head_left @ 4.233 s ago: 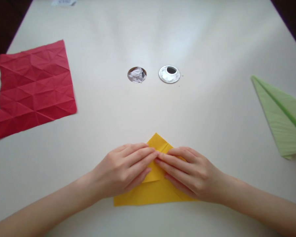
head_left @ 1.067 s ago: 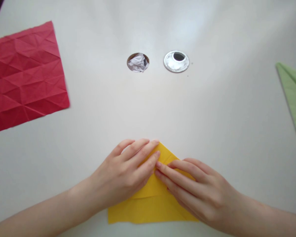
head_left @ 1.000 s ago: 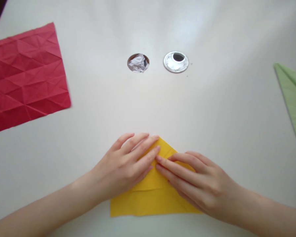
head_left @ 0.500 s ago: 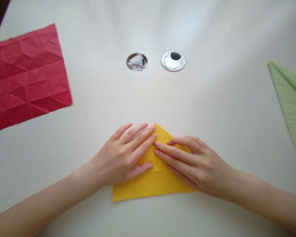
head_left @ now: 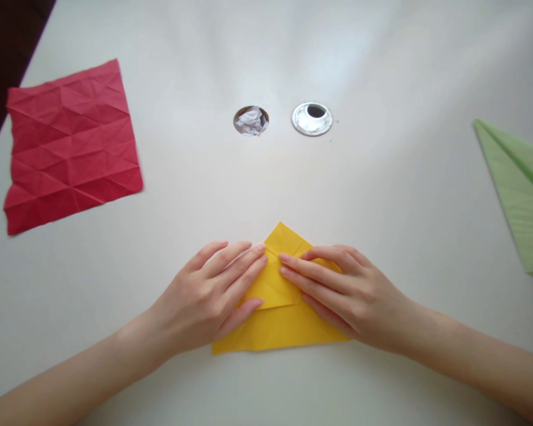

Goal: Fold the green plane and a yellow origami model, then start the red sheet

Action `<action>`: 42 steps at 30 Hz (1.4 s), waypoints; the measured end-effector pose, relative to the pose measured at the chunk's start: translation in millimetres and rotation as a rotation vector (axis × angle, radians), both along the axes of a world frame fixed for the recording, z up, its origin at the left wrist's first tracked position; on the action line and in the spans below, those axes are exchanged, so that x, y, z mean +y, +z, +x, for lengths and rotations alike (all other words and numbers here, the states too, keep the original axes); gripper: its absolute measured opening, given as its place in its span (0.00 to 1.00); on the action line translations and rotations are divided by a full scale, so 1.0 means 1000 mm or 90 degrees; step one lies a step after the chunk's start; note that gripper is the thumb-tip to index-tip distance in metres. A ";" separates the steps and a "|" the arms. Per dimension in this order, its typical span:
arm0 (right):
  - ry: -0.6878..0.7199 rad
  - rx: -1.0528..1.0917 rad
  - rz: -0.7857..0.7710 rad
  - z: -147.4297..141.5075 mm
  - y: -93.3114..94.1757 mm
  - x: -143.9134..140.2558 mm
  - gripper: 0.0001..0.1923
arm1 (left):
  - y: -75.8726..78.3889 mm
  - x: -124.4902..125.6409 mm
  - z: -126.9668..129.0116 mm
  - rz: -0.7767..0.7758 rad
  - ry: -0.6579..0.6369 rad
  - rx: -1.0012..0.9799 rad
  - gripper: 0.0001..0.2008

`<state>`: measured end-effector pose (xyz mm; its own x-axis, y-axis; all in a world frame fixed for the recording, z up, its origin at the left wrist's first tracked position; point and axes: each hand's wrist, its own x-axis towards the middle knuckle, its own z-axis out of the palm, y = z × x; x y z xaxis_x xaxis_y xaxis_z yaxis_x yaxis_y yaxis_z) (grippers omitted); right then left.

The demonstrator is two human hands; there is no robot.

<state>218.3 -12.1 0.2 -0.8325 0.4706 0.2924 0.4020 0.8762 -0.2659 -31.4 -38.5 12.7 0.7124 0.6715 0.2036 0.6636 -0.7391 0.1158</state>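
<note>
Paper, yellow and folded to a peak [head_left: 282, 328], lies on the near-middle part of a white tabletop [head_left: 182, 171], peak pointing away from the person, long straight edge nearest. One flap's edge runs across its face.

Left hand [head_left: 208, 293]: laid flat over the paper's left side, fingers extended, thumb apart, gripping nothing visible. Right hand [head_left: 355, 296]: fingers bent over the right side, index and middle tips near the centre line. Hands do not touch; a narrow strip of yellow shows between the fingertips. Judged reason for the pose: left steadies the sheet and holds the layers down while right works the flap on its own side.

Creased red paper [head_left: 75, 148] at far left and folded pale green paper [head_left: 515, 201] at right sit well apart from the yellow one, probably to leave working room. Beyond the hands: crumpled paper [head_left: 252, 121] in a round hole, beside it a metal grommet [head_left: 306, 123].

Not resolved: whether the right hand pinches a layer; yellow paper's lower right corner, covered; layer count. Green paper runs off the right side. Dark area past the table's left edge, unidentifiable.
</note>
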 end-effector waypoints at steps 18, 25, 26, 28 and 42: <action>0.006 -0.013 0.017 -0.001 -0.001 0.001 0.17 | 0.003 -0.061 -0.030 -0.009 0.054 0.002 0.19; 0.009 -0.013 0.023 0.000 0.001 0.000 0.16 | 0.005 -0.078 -0.040 -0.027 0.079 -0.033 0.18; 0.009 -0.012 0.025 0.000 0.001 0.000 0.16 | 0.006 -0.078 -0.041 -0.025 0.078 -0.036 0.17; 0.006 -0.013 0.028 0.000 0.001 0.000 0.16 | 0.008 -0.075 -0.041 -0.009 0.061 -0.047 0.16; -0.027 -0.014 0.069 -0.001 -0.003 0.009 0.14 | 0.005 0.017 0.005 -0.131 -0.130 0.062 0.28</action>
